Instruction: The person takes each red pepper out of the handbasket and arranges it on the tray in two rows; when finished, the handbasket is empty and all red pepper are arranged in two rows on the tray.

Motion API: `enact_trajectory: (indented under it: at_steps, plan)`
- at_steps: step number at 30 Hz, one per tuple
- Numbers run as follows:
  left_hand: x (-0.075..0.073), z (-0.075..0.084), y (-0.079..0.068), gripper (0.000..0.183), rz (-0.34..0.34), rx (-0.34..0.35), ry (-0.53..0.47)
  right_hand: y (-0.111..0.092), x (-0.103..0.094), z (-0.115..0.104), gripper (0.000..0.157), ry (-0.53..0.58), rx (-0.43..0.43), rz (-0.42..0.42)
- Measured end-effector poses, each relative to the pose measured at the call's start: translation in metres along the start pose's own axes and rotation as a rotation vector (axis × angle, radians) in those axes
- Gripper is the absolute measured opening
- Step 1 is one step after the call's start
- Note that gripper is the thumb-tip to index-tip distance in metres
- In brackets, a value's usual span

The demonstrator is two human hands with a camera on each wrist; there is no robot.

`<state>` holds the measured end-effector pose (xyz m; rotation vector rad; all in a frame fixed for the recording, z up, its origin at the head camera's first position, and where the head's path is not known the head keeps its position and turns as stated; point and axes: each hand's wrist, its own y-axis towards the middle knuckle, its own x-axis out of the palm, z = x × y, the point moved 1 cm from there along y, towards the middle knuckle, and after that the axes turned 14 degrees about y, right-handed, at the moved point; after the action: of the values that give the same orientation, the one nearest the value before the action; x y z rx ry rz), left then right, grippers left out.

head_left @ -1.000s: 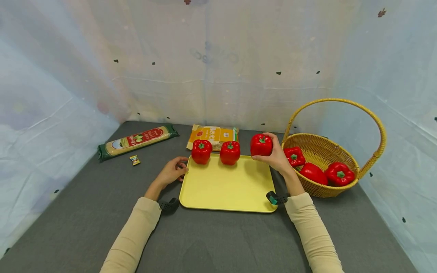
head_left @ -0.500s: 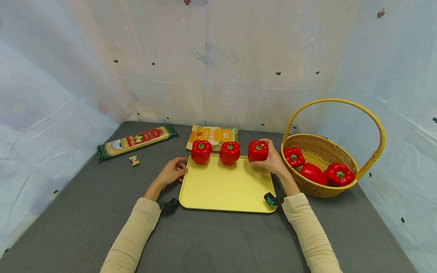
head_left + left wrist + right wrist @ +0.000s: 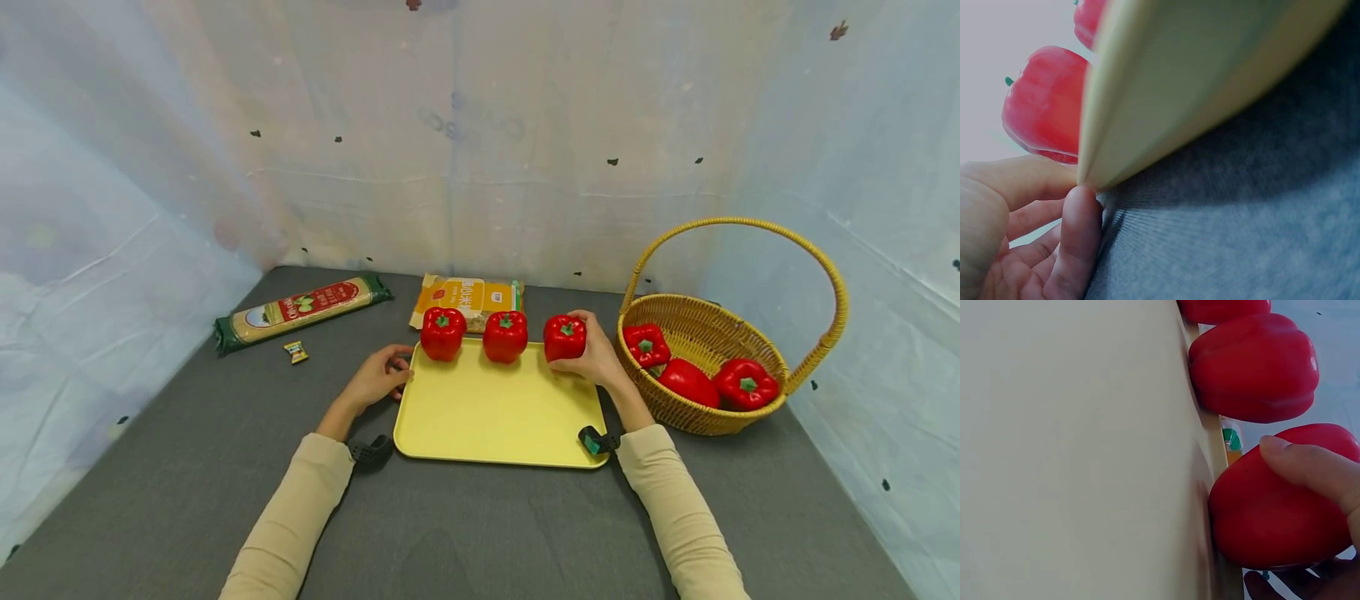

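Three red bell peppers stand along the back of a yellow tray: a left pepper, a middle pepper and a right pepper. My right hand grips the right pepper from its right side. In the right wrist view, the thumb lies along this pepper's side and the other fingers pass beneath it, partly hidden. At the tray's left edge, my left hand pinches the rim between thumb and a finger. The left wrist view shows both fingertips meeting at the rim, with the remaining fingers curled.
A wicker basket with a tall handle holds several more peppers to the right of the tray. Behind the tray lies an orange food packet. A long noodle package and a small wrapped candy are at the left.
My right hand has brought the right pepper leftward and down onto the tray's back right corner. The left hand stays at the tray's edge.
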<state>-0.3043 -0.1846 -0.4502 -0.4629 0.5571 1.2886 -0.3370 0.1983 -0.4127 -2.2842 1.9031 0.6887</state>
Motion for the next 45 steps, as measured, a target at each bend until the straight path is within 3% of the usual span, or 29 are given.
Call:
enact_trajectory:
  at_steps: [11, 27, 35, 40, 45]
  plan:
    - [0.0, 0.0, 0.002, 0.045, -0.001, -0.008, 0.005, 0.0, -0.001, 0.005, 0.092, 0.008, -0.035, 0.014]
    - [-0.001, 0.001, 0.002, 0.045, 0.0, -0.012, 0.008, 0.0, -0.005, 0.001, 0.106, -0.007, -0.061, 0.002]
    - [-0.001, 0.001, 0.001, 0.044, 0.006, -0.005, 0.006, -0.003, -0.011, -0.018, 0.105, -0.009, -0.119, 0.011]
    - [0.0, 0.001, -0.001, 0.043, 0.019, 0.038, 0.002, -0.007, -0.017, -0.033, 0.103, -0.02, -0.127, 0.014]
    - [0.0, -0.001, -0.001, 0.045, 0.014, 0.026, -0.006, -0.021, -0.027, -0.061, 0.093, -0.001, -0.163, -0.007]
